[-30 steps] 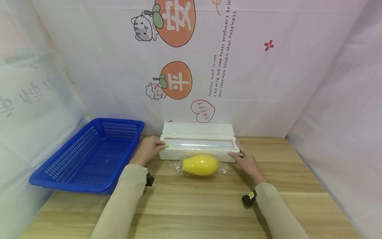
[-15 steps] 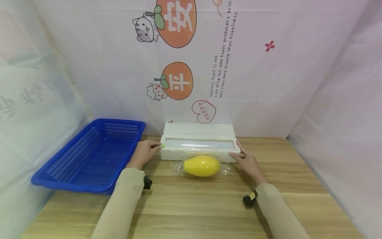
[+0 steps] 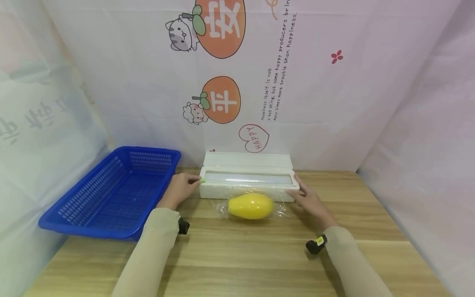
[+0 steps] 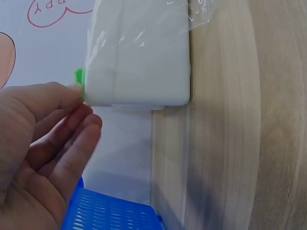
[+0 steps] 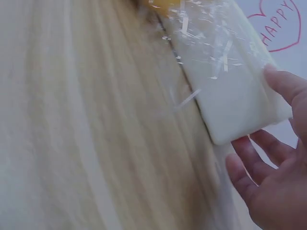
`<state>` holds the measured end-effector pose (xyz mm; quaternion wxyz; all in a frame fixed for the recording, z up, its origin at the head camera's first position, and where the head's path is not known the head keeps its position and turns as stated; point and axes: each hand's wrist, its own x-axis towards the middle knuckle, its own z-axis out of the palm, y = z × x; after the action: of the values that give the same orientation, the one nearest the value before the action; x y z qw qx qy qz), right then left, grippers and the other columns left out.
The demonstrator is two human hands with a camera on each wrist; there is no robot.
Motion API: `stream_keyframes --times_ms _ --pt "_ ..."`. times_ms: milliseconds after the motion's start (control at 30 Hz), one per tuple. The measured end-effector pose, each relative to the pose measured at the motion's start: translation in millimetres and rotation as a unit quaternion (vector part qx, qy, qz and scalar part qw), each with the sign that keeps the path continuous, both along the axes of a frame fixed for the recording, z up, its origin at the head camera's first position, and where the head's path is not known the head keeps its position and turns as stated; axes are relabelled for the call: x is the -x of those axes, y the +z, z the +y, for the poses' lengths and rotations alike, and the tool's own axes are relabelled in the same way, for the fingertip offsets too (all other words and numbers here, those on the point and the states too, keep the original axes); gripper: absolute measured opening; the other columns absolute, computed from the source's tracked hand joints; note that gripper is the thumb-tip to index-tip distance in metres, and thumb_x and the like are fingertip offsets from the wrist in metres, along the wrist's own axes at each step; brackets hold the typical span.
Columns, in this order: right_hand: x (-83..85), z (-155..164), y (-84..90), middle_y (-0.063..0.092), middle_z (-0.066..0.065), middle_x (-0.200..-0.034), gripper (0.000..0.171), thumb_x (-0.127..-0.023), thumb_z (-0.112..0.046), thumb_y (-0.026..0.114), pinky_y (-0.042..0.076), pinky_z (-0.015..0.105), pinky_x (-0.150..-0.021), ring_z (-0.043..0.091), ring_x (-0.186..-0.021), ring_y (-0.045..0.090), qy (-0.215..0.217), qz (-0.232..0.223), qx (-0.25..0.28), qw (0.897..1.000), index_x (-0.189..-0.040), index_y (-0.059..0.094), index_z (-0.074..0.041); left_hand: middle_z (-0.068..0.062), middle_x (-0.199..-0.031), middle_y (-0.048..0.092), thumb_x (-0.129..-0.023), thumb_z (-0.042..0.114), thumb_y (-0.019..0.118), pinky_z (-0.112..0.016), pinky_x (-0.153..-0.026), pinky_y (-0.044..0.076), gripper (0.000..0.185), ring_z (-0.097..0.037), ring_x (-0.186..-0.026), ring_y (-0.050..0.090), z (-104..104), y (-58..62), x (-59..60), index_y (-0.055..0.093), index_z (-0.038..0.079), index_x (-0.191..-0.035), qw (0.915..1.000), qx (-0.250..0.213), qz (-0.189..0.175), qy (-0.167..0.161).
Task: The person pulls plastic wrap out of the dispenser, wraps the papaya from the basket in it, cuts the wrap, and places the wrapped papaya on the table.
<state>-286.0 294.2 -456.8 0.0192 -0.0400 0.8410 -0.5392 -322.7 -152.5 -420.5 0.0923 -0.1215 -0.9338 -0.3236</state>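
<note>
1. Film [image 3: 221, 207] covers the yellow fruit [image 3: 251, 206], which lies just before the white box [image 3: 211, 192]; covering looks done, but the film seems joined to the box, so cutting probably remains.
2. Left hand [image 3: 178, 189] pinches the green slider [image 4: 79, 81] at the box's left end; right hand [image 3: 311, 202] holds the other end.
3. Blue basket [image 3: 85, 234] stands left; the lid [image 3: 248, 160] is raised behind; no obstacle shows along the slider's track.

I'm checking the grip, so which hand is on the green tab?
The left hand pinches the green tab; the right hand grips the opposite end of the white box.
</note>
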Motion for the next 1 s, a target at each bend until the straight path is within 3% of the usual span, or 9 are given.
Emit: stream_keyframes --times_ms 133,267,367,433,533,667,733,900,1000 --pt "-3.1 3 4.8 0.027 0.024 -0.159 0.079 -0.101 -0.041 0.059 0.039 0.06 -0.104 0.045 -0.132 0.042 0.016 0.013 -0.003 1.0 -0.162 0.011 -0.027 -0.015 -0.118 0.07 -0.098 0.019 0.063 -0.046 -0.09 0.054 0.033 -0.029 -0.106 0.066 3 4.1 -4.8 0.069 0.004 -0.127 0.9999 0.003 0.003 -0.015" --pt "-6.6 0 9.7 0.033 0.023 -0.155 0.07 -0.103 -0.036 0.057 0.033 0.066 -0.106 0.046 -0.136 0.038 -0.019 0.056 -0.022 0.998 -0.16 0.022 -0.016 -0.022 -0.126 0.063 -0.096 0.016 0.064 -0.052 -0.096 0.05 0.04 -0.036 -0.114 0.061 11 9.4 -12.0 0.063 0.0 -0.132 0.9988 0.002 0.037 -0.034" --pt "-9.2 -5 13.1 0.044 0.024 -0.146 0.054 -0.104 -0.026 0.056 0.04 0.059 -0.104 0.041 -0.129 0.046 -0.055 0.117 -0.036 0.991 -0.151 0.038 -0.008 -0.023 -0.128 0.06 -0.094 0.013 0.067 -0.054 -0.099 0.047 0.039 -0.039 -0.117 0.057 19 12.2 -16.8 0.064 0.002 -0.131 0.9961 0.0 0.072 -0.051" --pt "-11.5 -9 16.0 0.055 0.022 -0.136 0.042 -0.103 -0.018 0.056 0.047 0.043 -0.099 0.034 -0.12 0.053 -0.065 0.165 -0.043 0.983 -0.143 0.049 -0.005 -0.02 -0.126 0.061 -0.093 0.012 0.068 -0.052 -0.097 0.048 0.037 -0.037 -0.116 0.058 27 12.3 -19.2 0.066 0.004 -0.129 0.9928 -0.004 0.097 -0.07" --pt "-22.4 -22 29.8 0.064 0.019 -0.122 0.031 -0.101 -0.01 0.059 0.051 0.028 -0.089 0.029 -0.108 0.06 -0.042 0.204 -0.06 0.976 -0.131 0.059 0.0 -0.015 -0.125 0.063 -0.092 0.01 0.07 -0.048 -0.098 0.049 0.036 -0.033 -0.115 0.058 43 14.9 -26.6 0.066 0.004 -0.127 0.9878 -0.011 0.11 -0.109" --pt "-31.5 -39 36.6 0.068 0.014 -0.118 0.03 -0.097 -0.014 0.068 0.054 0.04 -0.089 0.031 -0.107 0.062 0.031 0.21 -0.117 0.97 -0.124 0.064 -0.003 -0.009 -0.123 0.064 -0.094 0.021 0.072 -0.042 -0.096 0.05 0.034 -0.026 -0.112 0.059 67 12.6 -38.7 0.067 0.006 -0.124 0.9837 0.016 0.088 -0.156" --pt "-29.7 -45 29.5 0.067 0.01 -0.12 0.037 -0.091 -0.021 0.076 0.052 0.051 -0.091 0.031 -0.111 0.061 0.066 0.226 -0.168 0.957 -0.124 0.065 -0.007 -0.006 -0.12 0.065 -0.093 0.032 0.074 -0.039 -0.092 0.052 0.038 -0.023 -0.107 0.06 78 7.2 -43.5 0.067 0.009 -0.123 0.9822 0.036 0.076 -0.168" --pt "-34.0 -61 21.8 0.063 0.006 -0.126 0.062 -0.077 -0.036 0.088 0.047 0.05 -0.098 0.028 -0.118 0.055 0.116 0.284 -0.271 0.912 -0.128 0.063 -0.009 0.002 -0.118 0.063 -0.081 0.056 0.079 -0.036 -0.092 0.05 0.058 -0.016 -0.106 0.059 95 -8.1 -50.7 0.064 0.019 -0.123 0.9763 0.099 0.081 -0.175" --pt "-34.5 -66 17.5 0.061 0.006 -0.127 0.068 -0.074 -0.041 0.089 0.047 0.048 -0.1 0.027 -0.118 0.053 0.116 0.297 -0.287 0.903 -0.127 0.063 -0.009 0.004 -0.12 0.06 -0.073 0.06 0.083 -0.038 -0.096 0.047 0.066 -0.015 -0.11 0.056 100 -14.6 -52.1 0.061 0.023 -0.123 0.9779 0.108 0.072 -0.164"
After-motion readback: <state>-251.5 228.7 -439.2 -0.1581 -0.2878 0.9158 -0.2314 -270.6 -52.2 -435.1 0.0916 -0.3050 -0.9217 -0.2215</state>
